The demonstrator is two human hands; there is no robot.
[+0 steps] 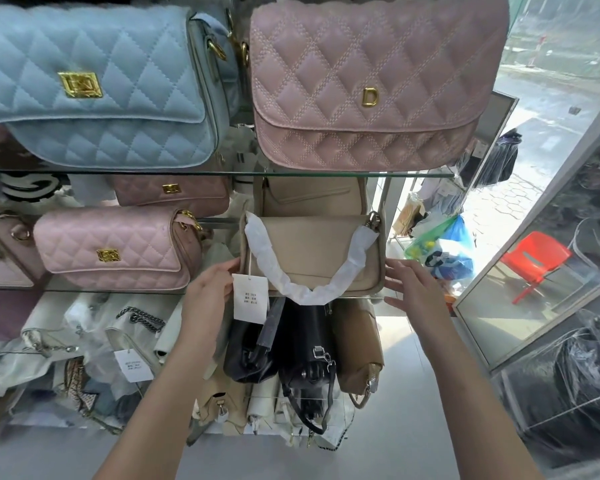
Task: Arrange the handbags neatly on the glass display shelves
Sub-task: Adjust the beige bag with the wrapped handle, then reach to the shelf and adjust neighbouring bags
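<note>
Flanking beige handbag [321, 252] on middle glass shelf [368, 297]: left hand [210, 289] loosely curled, touching bag's left edge by white tag [250, 298]; right hand [411, 287] spread flat, holding nothing, at right edge.

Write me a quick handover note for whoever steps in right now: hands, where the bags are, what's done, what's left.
Left hand: open, fingers on the left end of the beige bag, beside its hanging tag.
Right hand: open, fingers spread just off the bag's right end; contact unclear.
The beige bag stands on the middle glass shelf, its paper-wrapped strap drooping over the front.
Done: blue bag and pink bag stand on the top shelf; a smaller pink bag stands on the middle shelf.
Left: square up the beige bag, probably tuck away strap and tag, then sort the jumbled bags below, including the black bags.
</note>
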